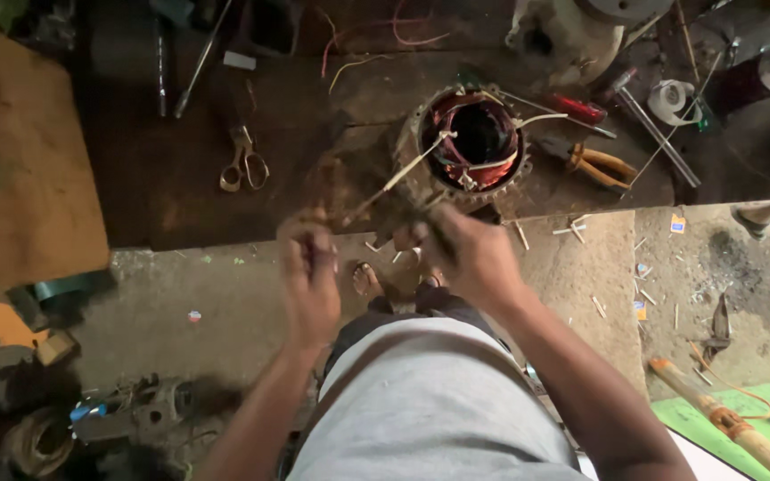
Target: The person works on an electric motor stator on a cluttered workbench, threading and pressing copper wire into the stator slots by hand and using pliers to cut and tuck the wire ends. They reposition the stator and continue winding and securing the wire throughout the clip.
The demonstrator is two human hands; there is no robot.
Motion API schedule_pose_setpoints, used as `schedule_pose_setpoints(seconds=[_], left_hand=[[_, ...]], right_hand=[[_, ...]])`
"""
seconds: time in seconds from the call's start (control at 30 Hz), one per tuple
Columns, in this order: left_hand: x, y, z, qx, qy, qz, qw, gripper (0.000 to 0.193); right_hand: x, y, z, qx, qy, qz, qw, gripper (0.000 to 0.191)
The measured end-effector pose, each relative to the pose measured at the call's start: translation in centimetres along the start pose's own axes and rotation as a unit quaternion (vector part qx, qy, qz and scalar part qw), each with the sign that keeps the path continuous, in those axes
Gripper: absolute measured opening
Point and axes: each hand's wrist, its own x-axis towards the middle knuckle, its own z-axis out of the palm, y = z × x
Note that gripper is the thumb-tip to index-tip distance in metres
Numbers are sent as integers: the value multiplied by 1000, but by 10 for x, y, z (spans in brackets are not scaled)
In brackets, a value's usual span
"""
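A round motor stator (472, 142) with copper windings stands on the dark workbench (180, 178). A pale lead or sleeved wire (403, 174) runs from its opening toward me. My left hand (309, 276) is closed near that wire's near end, blurred by motion. My right hand (465, 254) is closed around a thin dark object just below the stator; what it is cannot be made out. Both hands hover over the bench's front edge.
Scissors (242, 165) lie left of the stator; orange-handled pliers (597, 167), a red screwdriver (577, 109) and a tape roll (670, 100) lie to its right. A wooden board (20, 151) is at left. Scraps litter the concrete floor (225, 303); a wooden handle (724, 419) lies lower right.
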Motion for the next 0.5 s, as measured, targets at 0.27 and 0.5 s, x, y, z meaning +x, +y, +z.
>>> schedule_pose_setpoints(seconds=[0.27,0.5], left_hand=[[37,54,-2,180,-275,-195,924,20],[35,64,-19,512,-312,348,720,28]], right_hand=[[0,-17,-8,-98,35,49,993,17],[1,-19,13,-62,-44,-60,995,32]])
